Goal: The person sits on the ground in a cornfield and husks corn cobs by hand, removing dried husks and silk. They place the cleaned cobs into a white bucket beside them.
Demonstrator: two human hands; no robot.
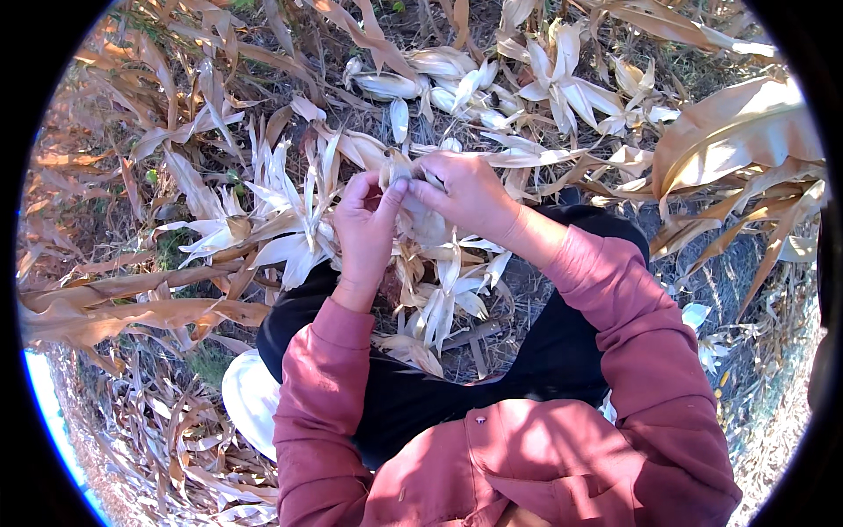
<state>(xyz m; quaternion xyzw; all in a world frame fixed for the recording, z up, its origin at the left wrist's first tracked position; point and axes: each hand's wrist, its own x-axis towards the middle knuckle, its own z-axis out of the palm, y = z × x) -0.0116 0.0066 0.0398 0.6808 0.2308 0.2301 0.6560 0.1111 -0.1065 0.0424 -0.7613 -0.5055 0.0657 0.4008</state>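
My left hand (364,228) and my right hand (471,193) meet in front of me, thumbs close together. Both are closed on the tip of a pale, dry corn husk (427,225), which hangs below my fingers. Whether a cob is inside is hidden by the fingers and leaves. Peeled-back white husks (443,299) lie on the ground below my hands, between my legs. More opened husks (299,215) spread just left of my left hand.
Several ears of corn in pale husks (391,85) lie in a heap beyond my hands. Dry corn stalks (140,290) cross the ground at left. A large dry leaf (738,136) stands at right. Something white and rounded (252,400) is beside my left leg.
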